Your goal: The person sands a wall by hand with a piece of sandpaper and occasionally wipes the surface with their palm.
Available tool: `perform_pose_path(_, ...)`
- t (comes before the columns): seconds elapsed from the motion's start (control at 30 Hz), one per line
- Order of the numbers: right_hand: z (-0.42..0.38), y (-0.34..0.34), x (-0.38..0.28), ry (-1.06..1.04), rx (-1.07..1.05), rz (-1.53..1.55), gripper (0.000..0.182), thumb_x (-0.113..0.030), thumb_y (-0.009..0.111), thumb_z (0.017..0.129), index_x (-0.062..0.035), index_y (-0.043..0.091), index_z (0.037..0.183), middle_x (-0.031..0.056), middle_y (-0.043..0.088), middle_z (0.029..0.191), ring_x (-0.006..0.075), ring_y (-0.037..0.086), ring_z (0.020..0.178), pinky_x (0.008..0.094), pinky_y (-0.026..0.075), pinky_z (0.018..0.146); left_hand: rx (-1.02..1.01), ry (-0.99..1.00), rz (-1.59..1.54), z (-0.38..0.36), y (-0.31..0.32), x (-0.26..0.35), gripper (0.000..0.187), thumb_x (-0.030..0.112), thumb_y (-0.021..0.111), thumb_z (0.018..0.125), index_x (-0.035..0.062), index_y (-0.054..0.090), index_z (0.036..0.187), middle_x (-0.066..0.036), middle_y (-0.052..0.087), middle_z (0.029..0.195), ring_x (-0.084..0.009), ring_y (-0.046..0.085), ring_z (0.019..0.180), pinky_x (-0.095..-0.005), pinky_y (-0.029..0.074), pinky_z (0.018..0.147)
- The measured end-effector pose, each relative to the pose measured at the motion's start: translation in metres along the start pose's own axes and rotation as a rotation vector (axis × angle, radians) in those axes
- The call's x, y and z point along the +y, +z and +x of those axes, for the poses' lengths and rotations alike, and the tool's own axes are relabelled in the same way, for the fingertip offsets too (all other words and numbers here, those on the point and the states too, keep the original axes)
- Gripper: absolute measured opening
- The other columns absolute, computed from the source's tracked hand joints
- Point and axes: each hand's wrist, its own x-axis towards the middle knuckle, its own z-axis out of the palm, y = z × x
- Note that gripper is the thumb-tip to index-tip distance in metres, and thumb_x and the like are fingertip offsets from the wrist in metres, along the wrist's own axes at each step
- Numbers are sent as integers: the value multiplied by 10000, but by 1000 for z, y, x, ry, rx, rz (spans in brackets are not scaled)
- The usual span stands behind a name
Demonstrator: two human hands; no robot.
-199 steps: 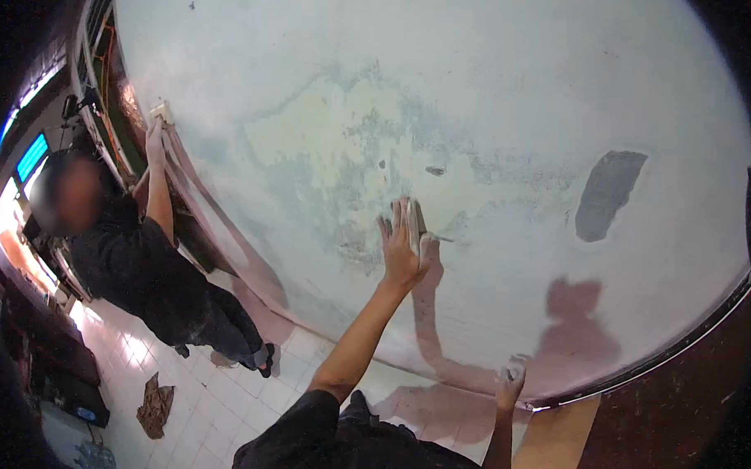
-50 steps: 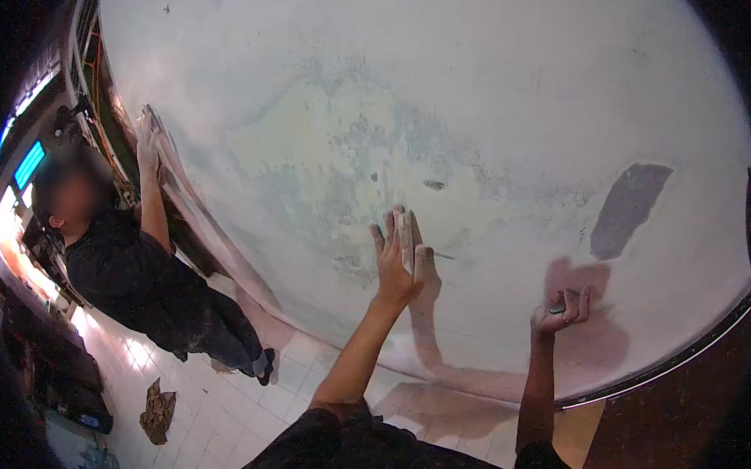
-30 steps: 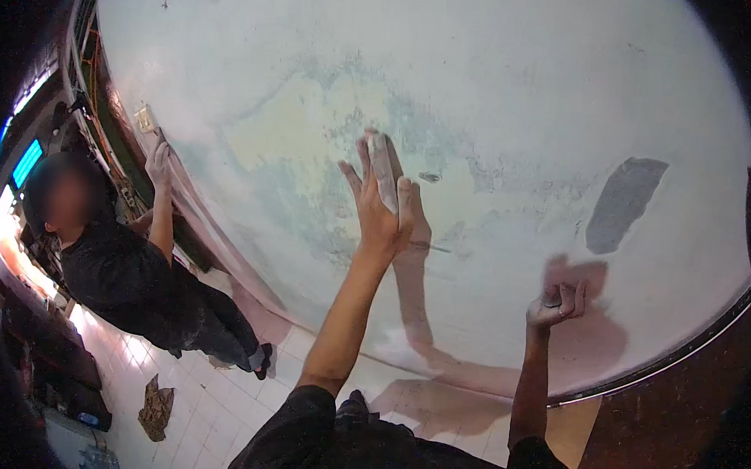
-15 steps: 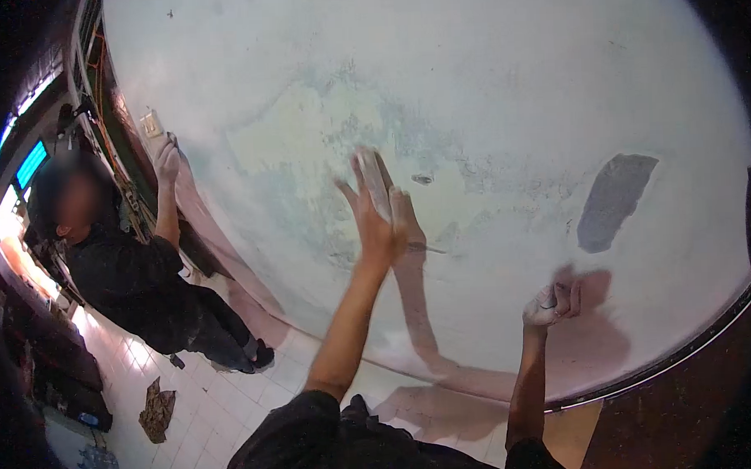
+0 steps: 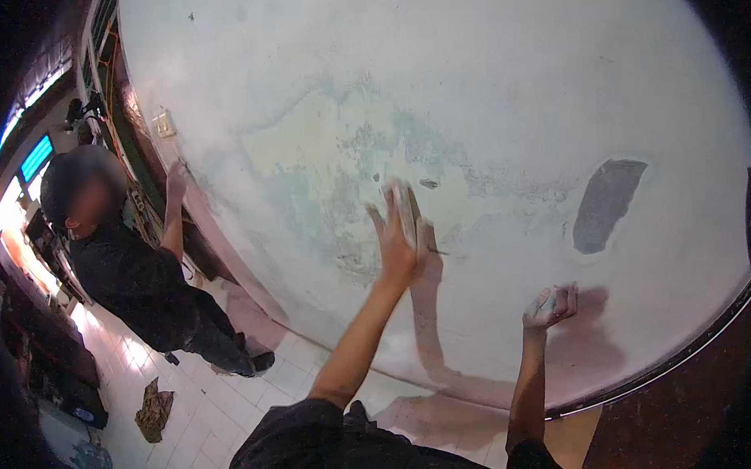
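Note:
My left hand (image 5: 402,238) lies against the pale wall (image 5: 486,90), its fingers stretched out and partly spread. A whitish strip runs along the fingers; dust or a thin object, I cannot tell. Beneath and around the hand is a patchy yellow-green area (image 5: 294,142) with rough, flaking edges. A small dark hole (image 5: 429,184) shows just right of the fingertips. Farther right, my right hand (image 5: 550,308), coated in white dust, is raised near the wall with its fingers curled in; what they hold, if anything, is hidden. Above it is a grey patch (image 5: 610,206).
At the left, another person (image 5: 137,284) in dark clothes stands with one hand near the wall's edge, below a light switch (image 5: 164,124). Crumpled brown material (image 5: 154,410) lies on the white tiled floor (image 5: 204,426). A dark brown surface (image 5: 671,414) is at the lower right.
The view has shifted slightly. My left hand has moved a little right and down along the wall, still flat. The other person's hand is lower relative to the switch.

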Motion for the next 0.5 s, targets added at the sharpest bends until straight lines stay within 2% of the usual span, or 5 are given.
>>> perform_pose_path(0.1, -11, -16, -6, 83, -129, 38, 359, -26, 585, 880, -7, 413, 1194, 238, 464, 1250, 404, 427, 1219, 511, 320, 1032, -135, -37, 87, -51, 12, -16, 617, 272, 387, 987, -25, 197, 1494, -224, 207, 1553, -391, 145, 1451, -641, -88, 1101)
perform_pose_path(0.17, -17, -45, -25, 108, -285, 91, 367, -14, 583, 869, -10, 406, 1190, 234, 428, 1284, 414, 420, 1221, 526, 320, 1039, -75, -37, -2, -20, -7, 1, 614, 276, 387, 991, -18, 197, 1496, -215, 202, 1557, -376, 137, 1456, -642, -93, 1099)
perform_pose_path(0.33, -113, -100, -73, 879, -433, 641, 383, 24, 566, 836, 7, 381, 1171, 204, 331, 1368, 379, 392, 1253, 521, 344, 1042, -11, 61, 122, 82, -40, 6, 622, 284, 375, 1007, -14, 147, 1503, -215, 170, 1563, -331, 82, 1470, -621, -128, 1105)
perform_pose_path(0.4, -170, -133, -77, 582, -540, 391, 392, 13, 545, 843, 19, 373, 1195, 195, 349, 1344, 333, 410, 1222, 482, 310, 1069, -2, 60, 130, 82, -37, 5, 634, 296, 364, 1014, -19, 113, 1504, -226, 162, 1561, -348, 62, 1468, -605, -146, 1111)
perform_pose_path(0.5, -209, -190, -111, 1029, -628, 460, 392, -23, 571, 860, 7, 390, 1207, 159, 420, 1199, 284, 450, 1117, 433, 351, 1010, 12, -3, -65, 15, -13, 9, 637, 318, 403, 997, 4, 178, 1504, -194, 184, 1567, -327, 95, 1472, -660, -115, 1083)
